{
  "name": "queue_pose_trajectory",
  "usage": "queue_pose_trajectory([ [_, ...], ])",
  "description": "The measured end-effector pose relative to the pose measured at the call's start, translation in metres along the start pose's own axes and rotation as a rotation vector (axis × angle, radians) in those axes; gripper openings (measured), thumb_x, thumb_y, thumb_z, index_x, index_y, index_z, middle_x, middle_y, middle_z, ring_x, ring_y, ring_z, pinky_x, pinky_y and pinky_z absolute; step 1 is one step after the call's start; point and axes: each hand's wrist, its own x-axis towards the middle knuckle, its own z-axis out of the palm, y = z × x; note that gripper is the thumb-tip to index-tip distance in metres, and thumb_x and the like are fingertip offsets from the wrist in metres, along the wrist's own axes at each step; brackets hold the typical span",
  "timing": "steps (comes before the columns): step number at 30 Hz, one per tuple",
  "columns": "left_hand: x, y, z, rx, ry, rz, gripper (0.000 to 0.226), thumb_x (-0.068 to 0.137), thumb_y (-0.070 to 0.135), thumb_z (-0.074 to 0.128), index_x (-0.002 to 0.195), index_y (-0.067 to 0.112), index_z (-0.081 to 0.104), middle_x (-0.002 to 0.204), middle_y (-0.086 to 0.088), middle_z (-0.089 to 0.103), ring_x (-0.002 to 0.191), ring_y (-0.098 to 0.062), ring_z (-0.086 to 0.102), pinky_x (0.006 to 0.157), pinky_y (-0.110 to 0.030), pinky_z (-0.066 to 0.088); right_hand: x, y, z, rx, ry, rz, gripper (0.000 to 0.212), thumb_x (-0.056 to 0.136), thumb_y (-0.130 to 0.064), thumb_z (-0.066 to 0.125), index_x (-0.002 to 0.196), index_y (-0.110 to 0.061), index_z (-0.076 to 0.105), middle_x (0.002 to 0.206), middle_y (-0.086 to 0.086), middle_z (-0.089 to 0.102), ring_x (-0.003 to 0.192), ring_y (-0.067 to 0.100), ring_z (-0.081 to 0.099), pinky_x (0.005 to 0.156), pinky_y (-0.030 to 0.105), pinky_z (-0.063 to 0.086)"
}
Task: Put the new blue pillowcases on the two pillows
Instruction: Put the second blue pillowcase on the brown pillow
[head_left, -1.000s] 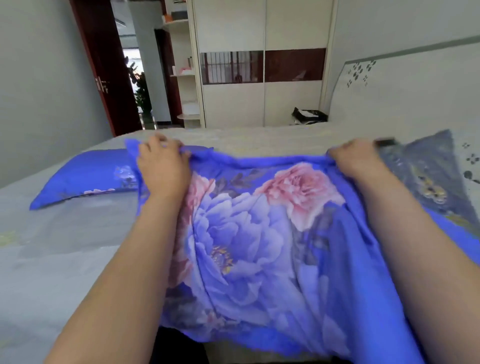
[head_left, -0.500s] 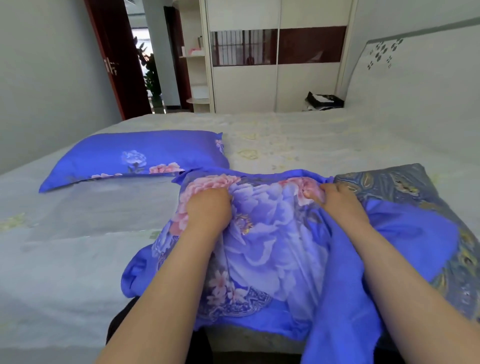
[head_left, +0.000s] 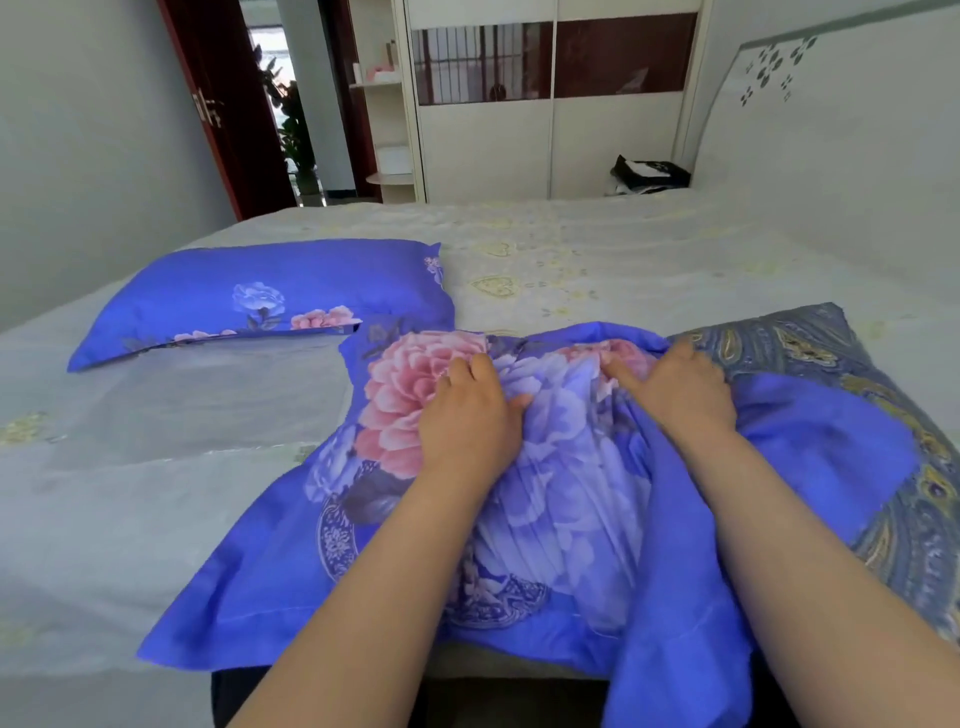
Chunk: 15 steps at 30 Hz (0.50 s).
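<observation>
A blue pillowcase with pink and violet flowers (head_left: 561, 467) lies crumpled and spread on the bed, partly over 1 pillow in a grey-blue patterned case (head_left: 831, 353). A 2nd pillow in its blue case (head_left: 270, 296) lies flat just beside it.

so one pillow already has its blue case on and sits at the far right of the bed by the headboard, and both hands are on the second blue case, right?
Not quite: in the head view the finished blue pillow lies at the far left of the bed, away from the headboard. The rest holds: left hand and right hand both rest on the second blue pillowcase.
</observation>
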Motion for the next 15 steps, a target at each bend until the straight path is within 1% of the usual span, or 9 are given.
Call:
queue_pose_trajectory([
  [2,-0.001,0.001,-0.001,0.024,-0.042,-0.031,0.049,0.092,0.046,0.048,0.121,0.006,0.042,0.117,-0.015,0.053,0.102,-0.035,0.058,0.071,-0.039,0.045,-0.001,-0.008,-0.026,-0.116,-0.144,0.037,0.098,0.071,-0.081,0.047,0.125,0.0,0.048,0.127,0.02,0.054,0.118,0.035,0.053,0.094,0.04,0.042],
  [4,0.0,0.003,-0.003,-0.074,-0.043,-0.056,0.034,0.096,0.034,0.046,0.118,0.009,0.043,0.115,-0.013,0.057,0.101,-0.035,0.059,0.07,-0.038,0.041,0.003,-0.018,-0.048,-0.185,-0.267,0.002,0.083,0.069,-0.08,0.053,0.111,-0.009,0.056,0.117,0.013,0.059,0.111,0.03,0.057,0.086,0.036,0.044],
  [7,-0.003,0.007,-0.003,-0.274,0.007,-0.05,0.016,0.094,0.019,0.042,0.107,0.012,0.049,0.104,-0.011,0.063,0.091,-0.035,0.06,0.063,-0.035,0.035,0.006,-0.028,-0.06,-0.125,-0.295,-0.092,0.044,0.078,-0.05,0.068,0.086,-0.009,0.053,0.093,0.01,0.055,0.087,0.028,0.055,0.071,0.03,0.039],
  [9,-0.006,0.008,-0.002,-0.344,0.065,-0.025,0.015,0.093,0.018,0.043,0.106,0.013,0.049,0.103,-0.009,0.064,0.089,-0.034,0.059,0.061,-0.034,0.034,0.008,-0.027,-0.054,0.139,-0.225,-0.068,0.023,0.083,-0.022,0.065,0.075,-0.007,0.05,0.083,0.011,0.055,0.073,0.026,0.051,0.063,0.029,0.037],
  [11,-0.009,0.009,-0.001,-0.343,0.133,0.024,0.015,0.091,0.018,0.047,0.105,0.015,0.052,0.104,-0.007,0.061,0.094,-0.032,0.055,0.064,-0.034,0.037,0.008,-0.026,-0.046,0.586,-0.194,0.089,0.008,0.083,-0.007,0.06,0.085,0.0,0.055,0.085,0.014,0.058,0.07,0.024,0.055,0.066,0.032,0.045],
  [12,-0.01,0.009,0.002,-0.303,0.174,0.065,0.018,0.088,0.019,0.05,0.105,0.015,0.054,0.106,-0.007,0.059,0.098,-0.032,0.053,0.071,-0.036,0.041,0.006,-0.027,-0.044,0.806,-0.202,0.17,0.012,0.084,-0.008,0.061,0.092,0.001,0.058,0.091,0.017,0.06,0.073,0.025,0.058,0.074,0.036,0.05],
  [13,-0.009,0.009,0.006,-0.257,0.218,0.091,0.024,0.084,0.021,0.052,0.107,0.016,0.056,0.111,-0.007,0.056,0.105,-0.033,0.05,0.081,-0.04,0.043,0.003,-0.028,-0.043,0.914,-0.23,0.21,0.018,0.087,-0.017,0.062,0.094,-0.001,0.06,0.096,0.017,0.063,0.078,0.026,0.062,0.083,0.039,0.051],
  [14,-0.008,0.007,0.009,-0.243,0.243,0.086,0.032,0.08,0.024,0.054,0.112,0.017,0.056,0.121,-0.007,0.052,0.115,-0.034,0.045,0.094,-0.047,0.039,-0.003,-0.031,-0.045,0.909,-0.282,0.181,0.028,0.089,-0.032,0.061,0.093,-0.005,0.063,0.098,0.013,0.065,0.083,0.024,0.064,0.088,0.038,0.05],
  [15,-0.007,0.007,0.009,-0.261,0.214,0.051,0.041,0.08,0.028,0.056,0.12,0.019,0.053,0.134,-0.008,0.044,0.127,-0.034,0.036,0.104,-0.052,0.028,-0.01,-0.031,-0.048,0.832,-0.352,0.083,0.036,0.09,-0.045,0.058,0.092,-0.009,0.065,0.095,0.007,0.067,0.085,0.017,0.064,0.088,0.031,0.05],
])
